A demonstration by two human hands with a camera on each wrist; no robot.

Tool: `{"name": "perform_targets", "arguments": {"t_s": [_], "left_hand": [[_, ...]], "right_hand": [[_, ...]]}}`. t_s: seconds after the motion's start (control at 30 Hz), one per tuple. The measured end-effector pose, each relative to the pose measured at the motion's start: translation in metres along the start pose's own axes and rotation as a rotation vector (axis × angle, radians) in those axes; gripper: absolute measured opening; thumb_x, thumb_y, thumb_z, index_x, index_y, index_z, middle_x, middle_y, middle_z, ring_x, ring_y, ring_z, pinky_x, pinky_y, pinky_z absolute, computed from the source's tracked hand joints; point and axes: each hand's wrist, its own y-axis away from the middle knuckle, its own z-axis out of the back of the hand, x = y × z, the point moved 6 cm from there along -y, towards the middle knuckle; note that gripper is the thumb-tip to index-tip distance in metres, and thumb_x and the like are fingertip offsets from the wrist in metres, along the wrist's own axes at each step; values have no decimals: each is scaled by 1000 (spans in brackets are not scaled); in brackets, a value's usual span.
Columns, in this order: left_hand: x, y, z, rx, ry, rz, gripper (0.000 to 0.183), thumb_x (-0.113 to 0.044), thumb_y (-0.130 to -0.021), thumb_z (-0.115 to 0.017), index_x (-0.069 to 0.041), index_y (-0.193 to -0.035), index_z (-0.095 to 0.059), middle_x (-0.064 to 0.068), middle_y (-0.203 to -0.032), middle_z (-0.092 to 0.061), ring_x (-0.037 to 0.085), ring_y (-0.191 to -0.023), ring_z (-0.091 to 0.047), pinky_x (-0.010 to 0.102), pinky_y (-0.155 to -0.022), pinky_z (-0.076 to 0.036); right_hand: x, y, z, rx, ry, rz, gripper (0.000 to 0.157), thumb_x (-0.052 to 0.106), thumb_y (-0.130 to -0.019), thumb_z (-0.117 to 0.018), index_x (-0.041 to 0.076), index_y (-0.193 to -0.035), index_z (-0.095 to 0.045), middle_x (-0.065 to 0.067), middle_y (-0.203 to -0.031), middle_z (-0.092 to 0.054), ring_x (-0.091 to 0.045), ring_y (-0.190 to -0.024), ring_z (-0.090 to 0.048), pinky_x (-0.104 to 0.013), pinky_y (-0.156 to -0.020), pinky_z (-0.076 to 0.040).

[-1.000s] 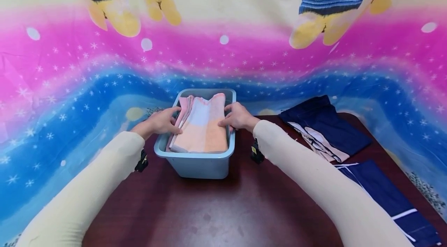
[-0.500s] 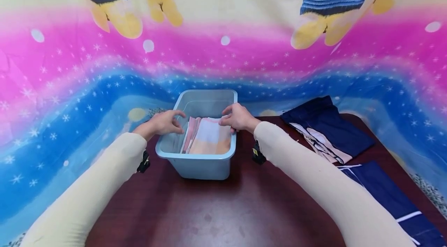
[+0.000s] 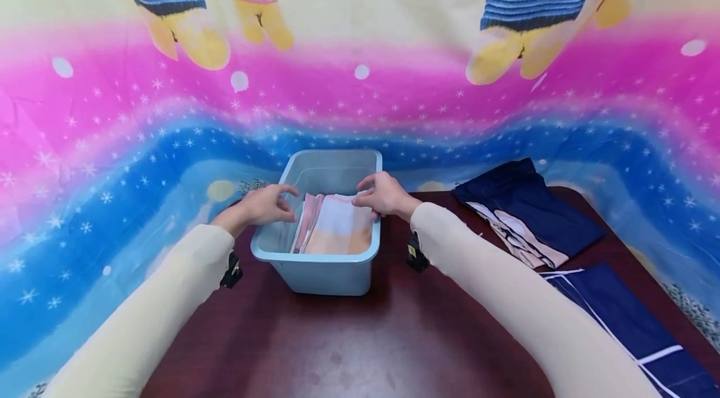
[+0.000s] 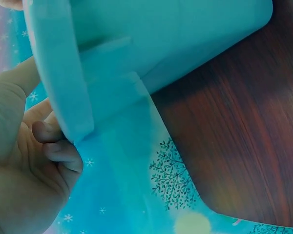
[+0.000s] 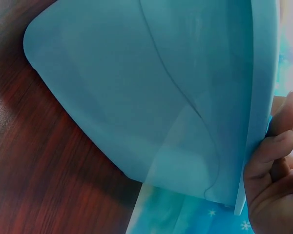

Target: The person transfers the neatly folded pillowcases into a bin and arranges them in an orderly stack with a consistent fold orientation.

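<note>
A grey-blue plastic bin [image 3: 332, 279] stands on the table. Low inside it lies a folded cloth [image 3: 340, 229] with pale blue, peach and pink blocks, a pink folded layer showing along its left. Whether it is a towel or a garment I cannot tell. My left hand [image 3: 261, 205] hovers over the bin's left rim with fingers loosely bent and nothing between them. Over the right rim is my right hand [image 3: 388, 194], its fingertips above the cloth's upper right corner, apparently not gripping it. Both wrist views show the bin's outer wall [image 4: 176, 39] beside loosely curled fingers [image 5: 268, 151].
Right of the bin, a folded navy garment [image 3: 551, 210] with a pale printed part lies on the dark wooden table [image 3: 349, 342]. Nearer the front right is another navy piece [image 3: 630, 317] with white stripes. A patterned curtain [image 3: 360, 98] hangs behind the table.
The folded cloth has dropped from between my hands down into the bin. Both hands have let go and stay near the rims, their fingers looser.
</note>
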Motion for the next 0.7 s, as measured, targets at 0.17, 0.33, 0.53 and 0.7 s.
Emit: {"name": "perform_targets", "arguments": {"t_s": [0.17,0.33,0.53,0.7], "left_hand": [[0,2,-1,-4,20,-9,60,-28,-95,-71,-13,-148,-46,10,-115,-74,26,-109,-69,53,-99,-52],[2,4,-1,-7,38,-7,59,-31,-96,-69,-14,-148,-46,13,-122,-72,29,-113,-68,53,-98,-52],[1,2,0,-14,39,-27,58,-35,-98,-66,-16,-149,-45,14,-126,-71,29,-114,-67,52,-97,-53],[2,2,0,-19,40,-20,57,-36,-99,-64,-17,-149,-45,17,-130,-69,31,-117,-66,54,-98,-52]], "right_hand": [[-2,-1,0,-9,-13,8,40,22,-96,-70,5,-131,-60,-15,-116,-74,-11,-46,-57,-25,-48,-45],[-1,1,-1,0,-42,25,38,21,-97,-69,5,-130,-60,-16,-120,-73,-11,-46,-57,-25,-49,-44],[-1,6,1,2,-74,47,35,20,-98,-67,6,-129,-60,-17,-118,-74,-12,-46,-55,-25,-50,-44],[-1,8,1,5,-79,84,34,21,-99,-66,5,-129,-61,-16,-112,-76,-12,-48,-57,-26,-52,-45]]}}
